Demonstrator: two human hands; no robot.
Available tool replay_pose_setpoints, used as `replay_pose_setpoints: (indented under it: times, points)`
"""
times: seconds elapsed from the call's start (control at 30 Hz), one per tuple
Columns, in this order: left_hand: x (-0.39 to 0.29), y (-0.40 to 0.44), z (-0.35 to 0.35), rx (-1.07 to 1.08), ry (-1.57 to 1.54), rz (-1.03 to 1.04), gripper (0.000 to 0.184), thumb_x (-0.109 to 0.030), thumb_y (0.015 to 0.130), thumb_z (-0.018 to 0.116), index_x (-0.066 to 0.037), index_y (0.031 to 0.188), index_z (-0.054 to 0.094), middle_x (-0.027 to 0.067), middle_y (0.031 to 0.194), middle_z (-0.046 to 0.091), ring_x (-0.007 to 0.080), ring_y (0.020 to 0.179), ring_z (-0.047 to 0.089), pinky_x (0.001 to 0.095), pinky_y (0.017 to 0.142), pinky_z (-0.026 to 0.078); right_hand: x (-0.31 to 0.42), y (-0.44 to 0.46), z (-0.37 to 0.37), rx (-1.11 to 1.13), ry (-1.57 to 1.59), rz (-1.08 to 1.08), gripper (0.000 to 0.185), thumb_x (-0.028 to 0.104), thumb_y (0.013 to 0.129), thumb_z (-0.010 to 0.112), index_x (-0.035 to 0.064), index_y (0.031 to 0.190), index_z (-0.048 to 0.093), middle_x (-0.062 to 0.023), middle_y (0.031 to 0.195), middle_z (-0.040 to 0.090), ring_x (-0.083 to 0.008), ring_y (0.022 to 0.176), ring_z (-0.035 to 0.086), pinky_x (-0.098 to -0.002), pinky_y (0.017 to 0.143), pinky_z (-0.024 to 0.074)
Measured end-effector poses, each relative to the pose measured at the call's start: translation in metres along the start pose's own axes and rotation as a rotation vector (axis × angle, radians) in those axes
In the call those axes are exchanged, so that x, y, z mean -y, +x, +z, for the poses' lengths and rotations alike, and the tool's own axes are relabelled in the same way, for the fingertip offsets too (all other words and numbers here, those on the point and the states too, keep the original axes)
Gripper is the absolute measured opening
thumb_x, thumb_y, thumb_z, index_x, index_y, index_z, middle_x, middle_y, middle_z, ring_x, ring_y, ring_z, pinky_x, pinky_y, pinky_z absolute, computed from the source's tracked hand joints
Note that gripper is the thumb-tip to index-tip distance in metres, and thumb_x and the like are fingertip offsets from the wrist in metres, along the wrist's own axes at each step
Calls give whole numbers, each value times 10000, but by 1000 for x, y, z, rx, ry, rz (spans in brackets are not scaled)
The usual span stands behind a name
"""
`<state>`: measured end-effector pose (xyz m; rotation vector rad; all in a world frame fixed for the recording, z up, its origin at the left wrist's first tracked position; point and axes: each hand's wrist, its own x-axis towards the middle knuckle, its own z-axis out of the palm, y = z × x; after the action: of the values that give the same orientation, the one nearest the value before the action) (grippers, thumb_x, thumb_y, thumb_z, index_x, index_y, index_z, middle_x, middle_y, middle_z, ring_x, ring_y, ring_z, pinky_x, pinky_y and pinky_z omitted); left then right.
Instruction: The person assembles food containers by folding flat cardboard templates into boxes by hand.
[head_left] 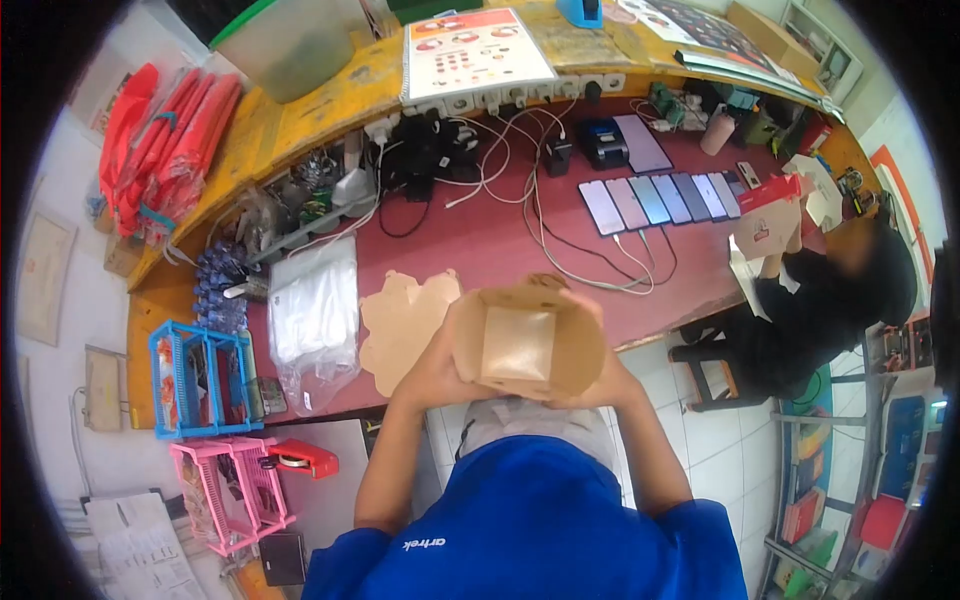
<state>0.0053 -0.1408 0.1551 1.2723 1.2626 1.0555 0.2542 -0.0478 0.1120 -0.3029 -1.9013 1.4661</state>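
Box (518, 343), its open end facing up, is held in front of the blue shirt (530, 525), over the near edge of the table (470, 245). Left hand (457, 368) and right hand (606, 374) are clamped on its opposite sides, fingers partly hidden. To its left, flat cardboard (400, 325) lies just beside clear plastic (315, 300). Farther off, phones (648, 200) lie in a row; a booklet (475, 55) rests on the back shelf (365, 75).

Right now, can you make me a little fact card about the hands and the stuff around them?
Left hand: holds brown box
Right hand: holds its other side
Box: open end facing camera
Tabletop: dark red
Left of box: flat brown cardboard, clear plastic bags
Farther right: row of phones
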Motion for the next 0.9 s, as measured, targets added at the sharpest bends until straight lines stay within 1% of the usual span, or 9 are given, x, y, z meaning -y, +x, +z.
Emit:
replay_pose_setpoints:
  times: [0.13,0.2,0.33,0.4,0.5,0.57,0.67,0.73,0.9]
  points:
    - [79,-30,5,128,70,-11,1174,-189,612,965,-40,1574,308,126,1536,458,262,1438,446,422,1194,358,-17,-41,33,-39,74,317,1329,266,657,979,94,1627,87,-201,1601,309,-345,1488,361,-486,1204,346]
    - [96,-41,16,93,92,-110,1173,-269,628,988,-40,1579,342,146,1537,495,275,1432,459,451,1194,368,-26,-58,44,-69,-48,347,1325,273,645,979,83,1629,114,-201,1605,309,-346,1483,365,-490,1208,340]
    - [109,-39,20,69,10,-65,1181,-267,634,981,-42,1588,322,153,1595,429,288,1469,419,450,1214,344,-38,-78,49,-136,-92,362,1291,280,618,983,56,1613,192,-188,1581,347,-331,1459,392,-479,1191,360]
    - [96,-20,13,111,238,187,1194,-272,641,973,-42,1600,299,149,1629,373,306,1498,385,456,1224,333,-39,-82,44,-182,-16,404,1269,282,610,983,48,1601,227,-181,1562,371,-323,1449,402,-476,1182,370]
    - [80,16,-7,162,298,233,1126,-227,714,926,-50,1607,264,179,1561,427,352,1482,405,464,1233,325,-44,-74,35,-410,-180,371,1135,263,654,984,25,1534,307,-149,1445,487,-286,1374,485,-461,1127,435]
    - [87,45,-31,147,-75,167,993,-206,786,878,-80,1596,318,175,1562,430,340,1429,470,461,1174,412,-53,-66,22,-497,-104,400,1114,253,675,977,18,1533,305,-150,1427,503,-280,1349,509,-444,1109,452]
    - [151,103,-51,-20,19,-78,840,-119,844,811,-110,1568,385,162,1517,466,308,1344,543,440,1075,505,-57,-38,8,-505,-9,423,1055,220,720,957,4,1522,306,-150,1380,533,-268,1296,553,-405,1066,482]
    - [153,112,-36,33,98,-55,772,-56,865,763,-109,1552,413,156,1513,477,294,1308,570,418,1050,521,-81,-32,18,-559,-340,314,1028,201,718,956,1,1504,323,-149,1373,533,-266,1299,549,-406,1067,478]
    - [158,121,-16,155,127,-49,684,22,858,690,-110,1497,486,160,1397,532,306,1220,626,395,1015,550,-94,-21,8,-569,-372,310,1018,201,707,958,3,1490,340,-145,1363,534,-263,1287,550,-407,1060,478]
